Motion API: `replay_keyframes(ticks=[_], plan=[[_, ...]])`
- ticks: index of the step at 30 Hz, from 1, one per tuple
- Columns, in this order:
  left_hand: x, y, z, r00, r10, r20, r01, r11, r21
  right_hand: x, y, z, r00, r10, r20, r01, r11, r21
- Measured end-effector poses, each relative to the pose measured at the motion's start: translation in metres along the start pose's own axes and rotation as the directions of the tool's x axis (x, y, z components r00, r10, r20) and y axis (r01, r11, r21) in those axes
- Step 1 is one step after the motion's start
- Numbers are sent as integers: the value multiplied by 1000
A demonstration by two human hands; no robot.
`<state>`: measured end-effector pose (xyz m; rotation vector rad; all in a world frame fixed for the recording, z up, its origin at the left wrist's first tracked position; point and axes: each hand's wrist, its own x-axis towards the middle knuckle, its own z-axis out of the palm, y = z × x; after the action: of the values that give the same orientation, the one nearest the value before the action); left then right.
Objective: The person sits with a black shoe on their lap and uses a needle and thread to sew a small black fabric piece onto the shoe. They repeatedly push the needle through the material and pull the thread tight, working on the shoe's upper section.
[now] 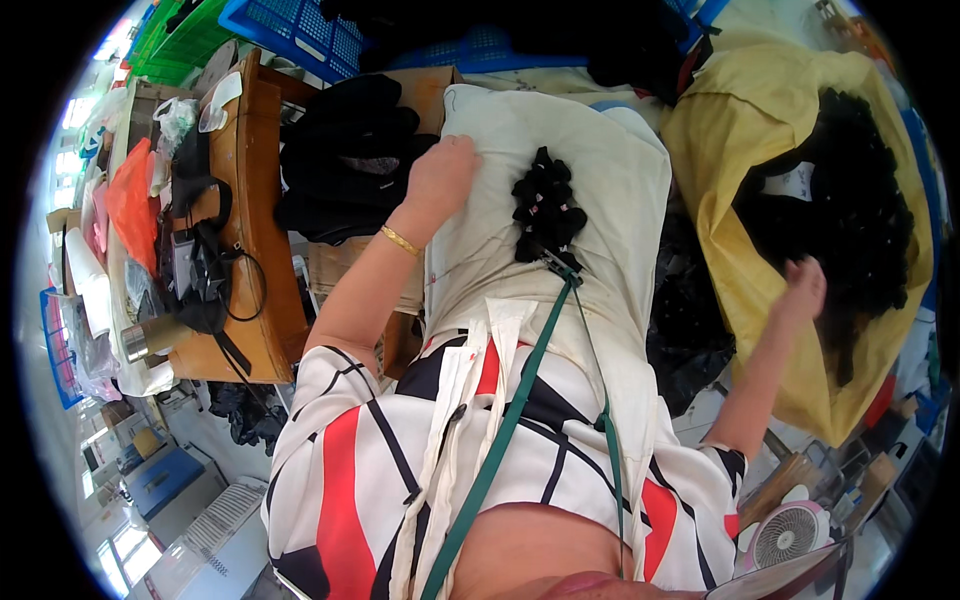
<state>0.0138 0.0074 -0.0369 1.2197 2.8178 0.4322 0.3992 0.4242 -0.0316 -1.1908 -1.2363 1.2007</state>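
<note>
My left hand point(447, 178), with a gold bracelet on its wrist, rests at the upper left edge of the cream cloth point(620, 200) over my lap. Its fingers are curled closed; what they hold, if anything, is hidden. Beside it lie folded black garments point(350, 150). A cluster of small black fabric pieces point(545, 205) lies in the middle of the cloth. Just below it, a small metal tool point(556, 262) hangs at the end of a green strap point(530, 385). Over the near side of a yellow sack point(735, 130), my right hand point(806, 288) appears empty, fingers slightly apart.
Black material point(850, 220) fills the sack at the right, with a white tag on it. An orange wooden table point(262, 200) stands at the left, with black straps hanging off it. Blue baskets point(310, 35) are at the back; a pink fan point(787, 535) is at lower right.
</note>
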Motion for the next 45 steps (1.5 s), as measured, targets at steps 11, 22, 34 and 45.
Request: replay_keyframes(ticks=[11,22,34,45], plan=[[-13,50,-37,919,372,129,-317,894,-318,-157,7,145,667,39,744,42,995,-90],[-30,24,-17,838,524,154,-503,850,-157,-206,-2,180,443,21,896,170,980,-107],[-33,39,-37,938,286,-195,-345,815,-466,-221,-25,214,33,578,815,-390,758,-522],[-32,39,-31,923,105,369,316,341,-886,-238,-12,209,292,58,955,5,998,-62]])
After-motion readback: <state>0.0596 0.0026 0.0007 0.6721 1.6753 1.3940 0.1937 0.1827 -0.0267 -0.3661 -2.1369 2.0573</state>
